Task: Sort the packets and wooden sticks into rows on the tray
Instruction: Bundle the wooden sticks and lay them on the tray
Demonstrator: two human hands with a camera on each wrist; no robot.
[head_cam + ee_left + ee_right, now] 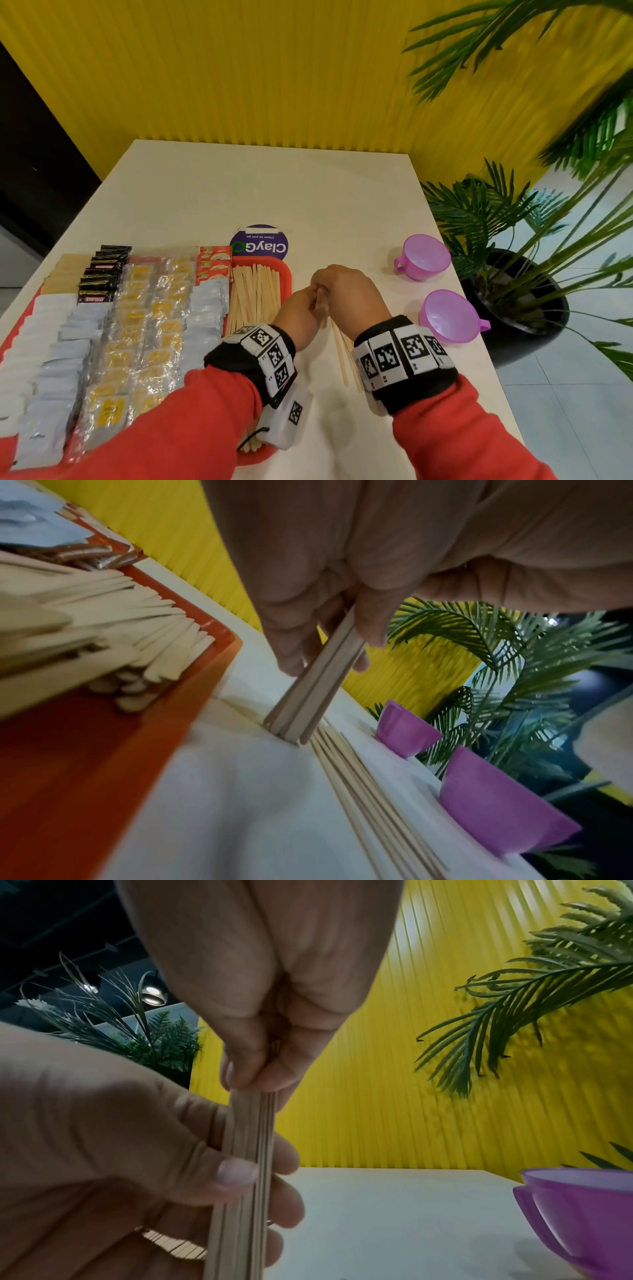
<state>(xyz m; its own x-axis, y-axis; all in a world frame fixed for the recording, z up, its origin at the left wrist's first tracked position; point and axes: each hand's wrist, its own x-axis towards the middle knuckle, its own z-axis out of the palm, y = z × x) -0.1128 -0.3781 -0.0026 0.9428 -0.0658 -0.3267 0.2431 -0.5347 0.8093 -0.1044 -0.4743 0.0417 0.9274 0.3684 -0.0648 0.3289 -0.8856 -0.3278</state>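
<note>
Both hands, left [301, 308] and right [346, 291], grip a wooden stick bundle [315, 688] upright on the surface [308, 192], squaring ends; next, lay it in the tray [284, 270].

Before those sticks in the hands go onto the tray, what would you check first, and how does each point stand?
1. Both hands grip the bundle of sticks: left hand, right hand: ok.
2. Bundle's lower ends squared on the table: ok.
3. Room in the stick row on the red tray: cannot tell.
4. Loose sticks still on the table: not ok.
5. Purple cups clear of the path: ok.
</note>
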